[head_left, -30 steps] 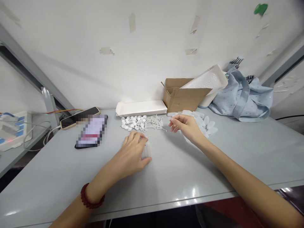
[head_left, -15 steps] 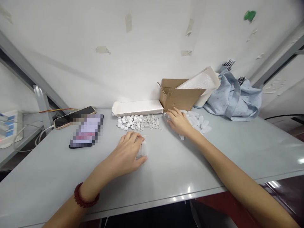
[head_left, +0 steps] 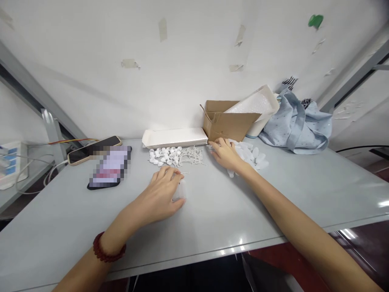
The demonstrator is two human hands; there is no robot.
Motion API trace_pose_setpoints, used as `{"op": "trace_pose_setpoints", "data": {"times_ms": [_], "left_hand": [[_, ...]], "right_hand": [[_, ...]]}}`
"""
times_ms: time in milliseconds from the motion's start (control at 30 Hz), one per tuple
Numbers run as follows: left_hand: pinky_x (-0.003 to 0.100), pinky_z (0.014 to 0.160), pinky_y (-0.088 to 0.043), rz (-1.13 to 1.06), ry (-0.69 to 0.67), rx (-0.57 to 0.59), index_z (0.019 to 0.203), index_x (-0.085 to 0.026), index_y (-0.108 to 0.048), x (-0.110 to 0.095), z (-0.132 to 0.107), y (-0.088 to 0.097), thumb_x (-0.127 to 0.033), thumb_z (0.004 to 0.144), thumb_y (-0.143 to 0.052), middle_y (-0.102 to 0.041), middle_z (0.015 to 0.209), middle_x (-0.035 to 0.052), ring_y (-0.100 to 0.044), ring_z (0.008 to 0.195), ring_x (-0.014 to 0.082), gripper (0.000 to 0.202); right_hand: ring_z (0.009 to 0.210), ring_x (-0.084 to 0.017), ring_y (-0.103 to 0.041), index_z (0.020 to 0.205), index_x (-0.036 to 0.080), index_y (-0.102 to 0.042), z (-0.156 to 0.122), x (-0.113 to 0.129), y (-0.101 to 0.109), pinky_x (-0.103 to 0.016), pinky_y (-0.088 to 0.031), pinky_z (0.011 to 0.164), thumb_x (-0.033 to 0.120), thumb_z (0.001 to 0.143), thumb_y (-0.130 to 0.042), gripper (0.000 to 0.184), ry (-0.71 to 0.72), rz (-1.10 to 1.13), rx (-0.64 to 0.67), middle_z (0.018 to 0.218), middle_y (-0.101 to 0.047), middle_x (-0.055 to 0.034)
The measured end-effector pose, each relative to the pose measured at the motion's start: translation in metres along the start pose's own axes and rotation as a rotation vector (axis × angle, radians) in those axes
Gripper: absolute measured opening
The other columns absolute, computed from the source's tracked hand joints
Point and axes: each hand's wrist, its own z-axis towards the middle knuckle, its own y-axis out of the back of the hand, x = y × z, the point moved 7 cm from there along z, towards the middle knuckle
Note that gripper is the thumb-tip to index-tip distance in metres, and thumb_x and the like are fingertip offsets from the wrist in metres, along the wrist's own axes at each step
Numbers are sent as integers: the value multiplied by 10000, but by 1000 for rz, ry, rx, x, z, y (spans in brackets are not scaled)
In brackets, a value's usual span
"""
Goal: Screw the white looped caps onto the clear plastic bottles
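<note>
both busy: our left hand (head_left: pixel 162 191) clasps clear plastic (head_left: pixel 180 190); our right hand (head_left: pixel 226 155) at loose pieces (head_left: pixel 254 157), grip unreadable. likely gathering; next needs pinching.

The head view looks forward-down across the table (head_left: pixel 212 227).

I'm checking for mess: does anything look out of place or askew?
Slightly: tape scraps cling to the wall like leftovers; a white packet tilts from the cardboard box; a seemingly stray pale string lies apart from the string pile, near the left hand.
</note>
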Motion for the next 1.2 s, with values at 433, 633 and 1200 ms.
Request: {"op": "trace_pose_setpoints", "data": {"times_ms": [433,633,1200], "left_hand": [[466,995,-373,-21,14,14,1238,-92,-512,2,1,1,-308,808,-553,-494,1244,156,-375,1199,313,482],[483,996,-378,-96,17,-18,1274,-152,-477,10,-2,4,-437,811,-579,-497,1265,130,-395,1202,316,553],[486,1022,-356,-111,-3,30,1233,-153,-519,11,-2,0,-384,820,-570,-475,1273,142,-345,1252,319,475]], "right_hand": [[1161,-305,-448,1254,118,-512,-1,9,0,-494,-314,927,70,897,-359,391,64,-28,31,1272,-575,-162],[1080,-310,-487,1224,139,-572,-2,13,0,-446,-318,889,0,856,-358,448,123,-81,50,1182,-612,-145],[1041,-277,-491,1166,124,-626,0,8,11,-373,-388,855,-7,842,-380,428,162,-3,-31,1157,-641,-129]]}}
